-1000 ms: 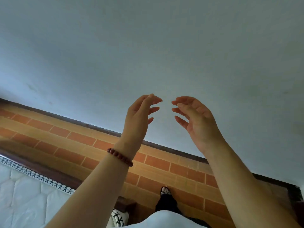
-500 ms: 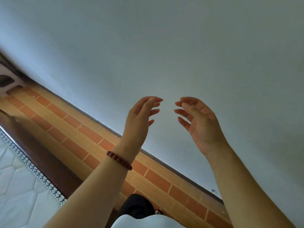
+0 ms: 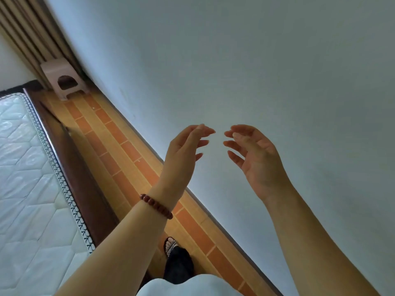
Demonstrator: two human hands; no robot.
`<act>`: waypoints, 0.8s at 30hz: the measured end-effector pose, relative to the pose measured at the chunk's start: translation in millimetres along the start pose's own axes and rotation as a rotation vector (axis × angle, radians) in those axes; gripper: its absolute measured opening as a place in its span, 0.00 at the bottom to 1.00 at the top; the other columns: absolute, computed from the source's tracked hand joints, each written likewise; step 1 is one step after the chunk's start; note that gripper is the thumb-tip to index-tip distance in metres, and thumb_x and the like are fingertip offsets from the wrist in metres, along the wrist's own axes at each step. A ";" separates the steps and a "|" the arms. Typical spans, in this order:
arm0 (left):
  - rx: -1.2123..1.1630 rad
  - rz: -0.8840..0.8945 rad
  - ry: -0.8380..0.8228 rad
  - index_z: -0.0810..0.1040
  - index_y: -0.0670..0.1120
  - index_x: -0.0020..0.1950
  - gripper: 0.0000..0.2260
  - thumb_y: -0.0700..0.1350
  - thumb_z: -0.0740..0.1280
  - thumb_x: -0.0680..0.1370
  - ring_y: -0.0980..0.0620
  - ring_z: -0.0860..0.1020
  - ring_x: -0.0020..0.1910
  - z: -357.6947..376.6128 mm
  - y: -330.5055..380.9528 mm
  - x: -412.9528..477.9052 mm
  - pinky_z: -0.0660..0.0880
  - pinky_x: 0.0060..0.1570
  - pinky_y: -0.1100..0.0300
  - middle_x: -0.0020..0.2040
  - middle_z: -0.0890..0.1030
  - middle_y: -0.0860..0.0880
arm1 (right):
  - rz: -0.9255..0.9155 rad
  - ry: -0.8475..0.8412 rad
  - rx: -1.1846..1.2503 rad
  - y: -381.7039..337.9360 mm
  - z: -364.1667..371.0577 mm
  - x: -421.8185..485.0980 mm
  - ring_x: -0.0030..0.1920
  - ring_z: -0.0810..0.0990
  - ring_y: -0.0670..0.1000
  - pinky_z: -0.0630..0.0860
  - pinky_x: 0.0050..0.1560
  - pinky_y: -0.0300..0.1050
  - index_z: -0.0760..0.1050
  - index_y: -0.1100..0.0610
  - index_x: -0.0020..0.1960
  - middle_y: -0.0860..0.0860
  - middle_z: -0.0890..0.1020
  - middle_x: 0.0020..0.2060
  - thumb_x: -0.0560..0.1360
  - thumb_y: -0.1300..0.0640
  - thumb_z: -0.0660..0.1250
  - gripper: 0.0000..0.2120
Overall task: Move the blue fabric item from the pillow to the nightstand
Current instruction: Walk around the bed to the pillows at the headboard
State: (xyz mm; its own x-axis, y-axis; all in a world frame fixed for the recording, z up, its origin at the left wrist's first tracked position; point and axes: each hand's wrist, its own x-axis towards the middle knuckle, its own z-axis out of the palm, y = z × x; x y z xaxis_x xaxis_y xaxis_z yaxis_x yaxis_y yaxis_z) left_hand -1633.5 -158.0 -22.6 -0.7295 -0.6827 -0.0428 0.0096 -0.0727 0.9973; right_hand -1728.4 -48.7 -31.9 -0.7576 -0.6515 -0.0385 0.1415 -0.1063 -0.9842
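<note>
**Ana:** Head view, then. What has changed over the last second?

**Ben:** The camera has swung left along the wall (image 3: 256, 60). A small stool (image 3: 64, 82) and a curtain (image 3: 25, 39) have come into sight at the far end of the floor (image 3: 119, 150), and more of the mattress (image 3: 25, 178) shows left of the wall. Both hands have kept their pose.

**Ana:** Their state?

**Ben:** The left hand (image 3: 183, 152), with a bead bracelet (image 3: 156, 206) on the wrist, and the right hand (image 3: 256, 154) are raised in front of the wall, fingers loosely curled and spread, fingertips near each other but apart. Neither holds anything.

**Ana:** And the blue fabric item?

**Ben:** Out of sight, as are the pillow and nightstand, so I cannot tell its direction or long axis. I judge the person is turning to find it; the move has not begun.
</note>
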 end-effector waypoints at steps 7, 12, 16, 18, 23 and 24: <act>-0.014 0.045 0.086 0.80 0.54 0.42 0.12 0.50 0.58 0.80 0.54 0.81 0.49 -95.4 18.6 98.7 0.74 0.48 0.59 0.44 0.84 0.58 | -0.001 -0.157 0.033 7.4 110.3 108.9 0.52 0.83 0.48 0.78 0.50 0.38 0.80 0.42 0.45 0.43 0.84 0.47 0.75 0.54 0.64 0.08; -0.061 0.013 0.223 0.80 0.52 0.43 0.13 0.52 0.58 0.80 0.56 0.81 0.49 -163.3 17.3 136.9 0.73 0.47 0.61 0.44 0.84 0.58 | 0.039 -0.282 0.032 17.8 177.7 162.8 0.52 0.83 0.47 0.78 0.50 0.39 0.79 0.44 0.45 0.43 0.84 0.47 0.76 0.54 0.64 0.07; -0.074 0.019 0.345 0.80 0.53 0.42 0.14 0.52 0.57 0.80 0.57 0.81 0.48 -216.5 20.5 165.7 0.72 0.48 0.60 0.43 0.84 0.59 | 0.061 -0.397 0.035 24.9 230.3 205.4 0.52 0.83 0.48 0.78 0.48 0.37 0.80 0.44 0.45 0.43 0.85 0.46 0.76 0.55 0.64 0.08; -0.081 0.020 0.400 0.80 0.53 0.41 0.14 0.51 0.57 0.80 0.57 0.80 0.46 -238.8 21.5 183.7 0.71 0.46 0.60 0.42 0.83 0.59 | 0.072 -0.448 0.030 29.9 254.7 227.7 0.51 0.83 0.48 0.78 0.47 0.37 0.80 0.43 0.44 0.43 0.85 0.45 0.75 0.55 0.65 0.08; -0.078 0.046 0.500 0.79 0.53 0.41 0.12 0.49 0.58 0.80 0.58 0.80 0.46 -286.9 16.8 246.6 0.72 0.48 0.59 0.40 0.83 0.60 | 0.106 -0.507 -0.023 53.8 312.5 295.4 0.52 0.82 0.49 0.78 0.51 0.40 0.80 0.44 0.44 0.45 0.84 0.47 0.76 0.55 0.64 0.08; -0.076 0.048 0.516 0.79 0.53 0.41 0.13 0.49 0.58 0.80 0.58 0.80 0.46 -296.7 16.6 263.0 0.72 0.49 0.59 0.40 0.83 0.60 | 0.108 -0.521 -0.039 58.3 325.8 311.3 0.52 0.82 0.49 0.78 0.51 0.41 0.79 0.44 0.44 0.45 0.84 0.48 0.76 0.55 0.64 0.08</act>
State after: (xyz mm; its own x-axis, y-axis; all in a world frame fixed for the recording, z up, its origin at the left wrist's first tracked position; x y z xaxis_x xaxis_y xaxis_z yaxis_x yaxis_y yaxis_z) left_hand -1622.2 -554.5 -34.9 -0.2957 -0.9544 -0.0403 0.0983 -0.0723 0.9925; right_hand -1748.5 -502.4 -45.1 -0.3214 -0.9451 -0.0593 0.1700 0.0040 -0.9854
